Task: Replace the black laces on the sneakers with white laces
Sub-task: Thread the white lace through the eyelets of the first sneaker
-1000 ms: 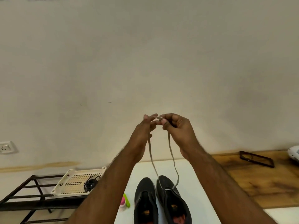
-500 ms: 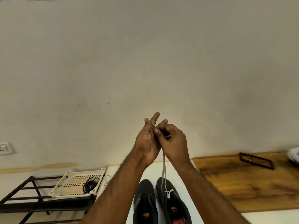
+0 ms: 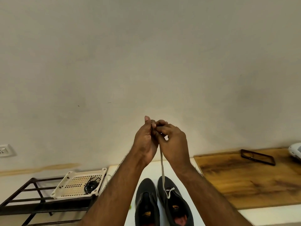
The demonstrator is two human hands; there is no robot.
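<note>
Both hands [image 3: 160, 137] pinch white lace [image 3: 162, 167] ends together, raised. Right sneaker [image 3: 175, 204] threaded at lowest eyelets only; left sneaker [image 3: 146, 204] laceless. Black laces [image 3: 91, 185] in basket [image 3: 70, 176].

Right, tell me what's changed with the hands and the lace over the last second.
The two hands came together: a second ago they held the white lace ends spread apart, now the left hand and right hand press close, pinching both strands so they hang as one line to the right sneaker. Both sneakers, the basket and the black laces in it stayed put.
</note>
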